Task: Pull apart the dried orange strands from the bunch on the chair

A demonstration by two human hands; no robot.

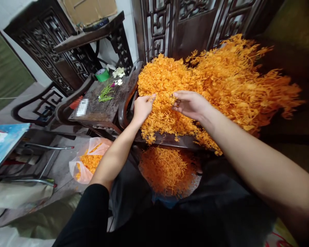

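On a dark carved wooden chair seat (170,140) lies a big heap of orange artificial flower sprigs (221,85), spilling up against the carved dark wood panels (185,24) behind it. Both bare hands work at the near left part of this heap. The left hand (142,108) is curled, its thumb and forefinger pressed together on a few orange strands at the heap's edge. The right hand (190,104) sits just beside it, fingers bent inward and pinching a small cluster of the same strands; the two hands are near each other but not touching. Below the seat's front edge, a second, smaller pile of orange sprigs (167,169) lies in the person's lap on dark cloth. Down on the floor to the left, a translucent plastic bag (83,168) holds more orange pieces. Left of the heap stands a dark wooden side table (103,109) bearing green stems (105,94), small white blossoms (118,72) and a roll of green tape (102,74). A blue-topped board (7,140) shows at the far left edge.
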